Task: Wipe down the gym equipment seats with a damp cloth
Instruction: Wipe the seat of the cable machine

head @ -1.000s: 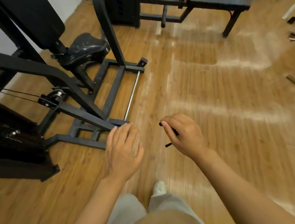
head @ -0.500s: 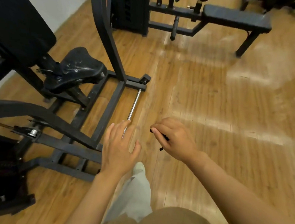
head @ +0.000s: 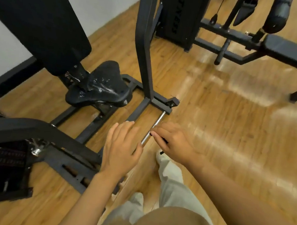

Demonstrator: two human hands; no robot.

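Palm-down, left hand (head: 122, 145) flat with fingers straight; right hand (head: 174, 142) curled round a small black object (head: 164, 141).

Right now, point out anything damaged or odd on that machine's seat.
The black seat looks worn: pale, glossy scuffed or torn patches cross its top near the backrest. No cloth is visible; the right hand holds only a thin black object.
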